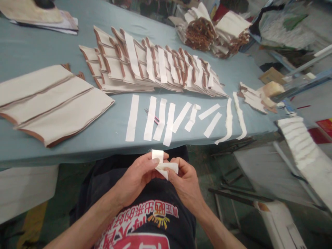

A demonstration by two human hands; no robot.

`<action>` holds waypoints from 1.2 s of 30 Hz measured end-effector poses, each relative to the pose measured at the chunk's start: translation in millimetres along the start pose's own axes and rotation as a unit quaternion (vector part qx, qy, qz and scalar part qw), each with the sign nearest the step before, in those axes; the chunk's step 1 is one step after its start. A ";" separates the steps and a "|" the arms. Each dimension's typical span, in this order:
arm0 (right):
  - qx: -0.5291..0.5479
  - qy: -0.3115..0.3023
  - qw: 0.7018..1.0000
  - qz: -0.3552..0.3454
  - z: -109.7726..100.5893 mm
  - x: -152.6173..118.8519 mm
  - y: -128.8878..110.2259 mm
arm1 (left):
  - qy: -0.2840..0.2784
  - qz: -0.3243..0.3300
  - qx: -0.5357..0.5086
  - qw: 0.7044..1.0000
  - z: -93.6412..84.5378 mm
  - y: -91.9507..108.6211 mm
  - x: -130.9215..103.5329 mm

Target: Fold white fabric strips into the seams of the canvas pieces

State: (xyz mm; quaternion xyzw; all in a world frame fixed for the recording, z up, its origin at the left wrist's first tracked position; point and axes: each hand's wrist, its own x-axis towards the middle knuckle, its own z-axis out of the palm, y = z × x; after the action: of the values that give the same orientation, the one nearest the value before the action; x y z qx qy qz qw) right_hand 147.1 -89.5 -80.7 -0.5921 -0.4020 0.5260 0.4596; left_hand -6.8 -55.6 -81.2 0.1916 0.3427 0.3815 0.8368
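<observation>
Close to my body, just off the table's front edge, a white fabric strip is folded between my two hands. My left hand pinches it, thumb on top, with one end looped over the fingers. On the other side my right hand grips the folded part between thumb and fingers. Several flat white strips lie along the table's near edge ahead of me. Partly under them rests a pair of small thread snips with pinkish-red handles.
On the blue-covered table, overlapping cream panels with brown edges carry more white strips. A larger cream panel lies left. Bundled fabric pieces stand at the back. Two fluffy white strips and a fabric scrap lie right.
</observation>
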 end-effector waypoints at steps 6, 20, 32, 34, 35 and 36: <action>-0.034 0.017 0.999 -0.039 -1.4 2.3 10.0 | 0.008 -0.011 -0.018 1.000 -5.7 -2.5 0.5; -0.193 -0.012 0.958 -0.210 -7.1 13.0 21.7 | 0.114 -0.040 -0.035 0.992 -6.8 -6.8 11.4; -0.266 -0.002 0.923 -0.279 -11.9 13.5 16.4 | 0.124 -0.002 0.085 0.989 -7.9 -13.1 16.7; -0.275 0.011 0.915 -0.294 -11.9 11.4 16.7 | 0.126 0.002 0.098 0.987 -7.6 -14.0 17.6; -0.282 0.014 0.910 -0.304 -12.3 10.3 16.5 | 0.129 0.003 0.105 0.986 -7.3 -14.2 18.0; -0.291 0.019 0.903 -0.314 -12.7 9.0 16.1 | 0.135 0.003 0.111 0.985 -6.9 -14.3 18.3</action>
State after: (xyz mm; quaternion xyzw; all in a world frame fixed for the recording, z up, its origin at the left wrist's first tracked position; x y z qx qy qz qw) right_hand 160.7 -86.6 -98.2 -0.5522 -0.6938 0.2022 0.4156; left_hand 4.1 -50.3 -102.1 0.2308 0.4917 0.3661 0.7556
